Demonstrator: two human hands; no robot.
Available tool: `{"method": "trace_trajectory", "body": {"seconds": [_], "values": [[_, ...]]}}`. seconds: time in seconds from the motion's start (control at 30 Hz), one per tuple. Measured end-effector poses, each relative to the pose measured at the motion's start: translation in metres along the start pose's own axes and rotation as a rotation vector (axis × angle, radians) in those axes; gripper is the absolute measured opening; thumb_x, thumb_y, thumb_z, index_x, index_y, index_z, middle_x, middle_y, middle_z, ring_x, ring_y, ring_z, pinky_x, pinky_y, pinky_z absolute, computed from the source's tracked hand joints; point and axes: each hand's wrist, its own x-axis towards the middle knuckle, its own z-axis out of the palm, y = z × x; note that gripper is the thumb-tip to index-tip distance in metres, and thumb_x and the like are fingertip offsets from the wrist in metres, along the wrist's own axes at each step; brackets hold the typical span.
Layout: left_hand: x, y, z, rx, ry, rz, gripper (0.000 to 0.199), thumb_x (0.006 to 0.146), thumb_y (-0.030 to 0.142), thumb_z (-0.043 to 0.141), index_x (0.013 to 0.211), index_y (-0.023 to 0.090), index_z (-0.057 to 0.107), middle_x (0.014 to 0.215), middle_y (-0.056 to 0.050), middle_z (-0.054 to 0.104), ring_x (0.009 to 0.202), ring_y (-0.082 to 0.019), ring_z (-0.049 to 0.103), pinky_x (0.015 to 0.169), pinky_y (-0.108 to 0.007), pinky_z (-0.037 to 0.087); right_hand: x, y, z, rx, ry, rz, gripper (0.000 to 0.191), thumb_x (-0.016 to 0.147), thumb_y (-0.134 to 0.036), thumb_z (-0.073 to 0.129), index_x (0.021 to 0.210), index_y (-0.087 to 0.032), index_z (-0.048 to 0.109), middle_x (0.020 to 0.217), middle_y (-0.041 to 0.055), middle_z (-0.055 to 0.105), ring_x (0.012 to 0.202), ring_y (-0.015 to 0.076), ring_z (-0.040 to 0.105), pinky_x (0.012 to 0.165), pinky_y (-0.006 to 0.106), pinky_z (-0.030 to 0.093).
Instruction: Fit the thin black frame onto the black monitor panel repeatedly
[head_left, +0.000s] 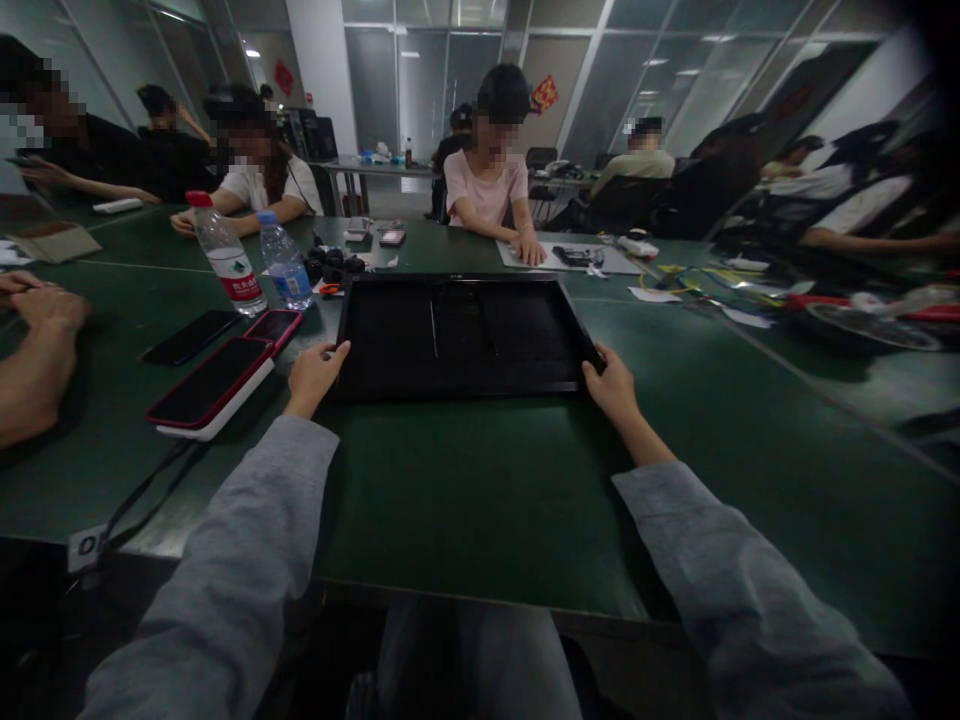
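Note:
A wide black rectangular tray-like panel with a raised rim lies on the green table in front of me. Two thin light lines run across its recessed middle. My left hand grips its left edge, the thumb on the rim and the other fingers curled, partly hidden. At the opposite edge, my right hand is closed the same way near the front corner, thumb on top. Some fingertips are out of sight under or behind the rim.
Left of the panel stand a red-capped bottle and a blue-capped bottle. A phone-like device with a strap and a dark phone lie nearby. Another person's hand rests far left. Cables lie right; people sit around the table.

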Motion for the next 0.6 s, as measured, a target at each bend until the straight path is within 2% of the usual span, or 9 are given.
{"method": "trace_trajectory", "body": {"seconds": [0.1,0.23,0.47,0.53,0.6], "values": [[0.008,-0.005,0.006,-0.138,0.013,0.038,0.047,0.096,0.050,0.068,0.125,0.014,0.077,0.125,-0.019,0.078,0.122,-0.036,0.071,0.106,-0.046,0.053,0.000,-0.001,-0.001,0.029,-0.024,-0.007,0.062,0.083,-0.029,0.059,0.142,-0.013,0.065,0.136,0.0180,0.071,0.132,0.0350,0.064,0.122,0.057,0.044],[0.017,-0.012,0.015,-0.370,0.023,0.070,0.042,0.092,0.035,0.074,0.127,0.013,0.076,0.124,-0.019,0.078,0.119,-0.030,0.074,0.109,-0.043,0.054,0.000,-0.002,-0.002,0.014,-0.051,0.017,0.062,0.083,-0.025,0.056,0.143,-0.010,0.064,0.140,0.0200,0.068,0.135,0.0343,0.062,0.125,0.055,0.041],[0.018,-0.014,0.019,-0.508,0.035,0.054,0.039,0.088,0.030,0.078,0.123,0.014,0.077,0.116,-0.016,0.079,0.116,-0.030,0.074,0.110,-0.047,0.054,-0.001,-0.003,-0.003,0.014,-0.044,0.012,0.060,0.082,-0.022,0.054,0.139,-0.009,0.064,0.141,0.0211,0.068,0.136,0.0336,0.062,0.123,0.053,0.042],[0.017,-0.014,0.018,-0.513,0.045,0.042,0.040,0.087,0.030,0.078,0.123,0.014,0.076,0.116,-0.016,0.079,0.116,-0.030,0.074,0.109,-0.046,0.055,-0.002,-0.004,-0.003,0.025,-0.038,0.030,0.057,0.082,-0.024,0.056,0.136,-0.009,0.065,0.134,0.0216,0.070,0.131,0.0340,0.065,0.120,0.054,0.045],[0.018,-0.015,0.017,-0.523,0.045,0.021,0.041,0.086,0.031,0.077,0.124,0.015,0.075,0.112,-0.015,0.079,0.112,-0.029,0.075,0.106,-0.045,0.056,-0.002,-0.004,-0.005,0.043,-0.037,0.065,0.053,0.082,-0.029,0.059,0.132,-0.012,0.065,0.122,0.0195,0.074,0.117,0.0332,0.070,0.113,0.054,0.050]]}}
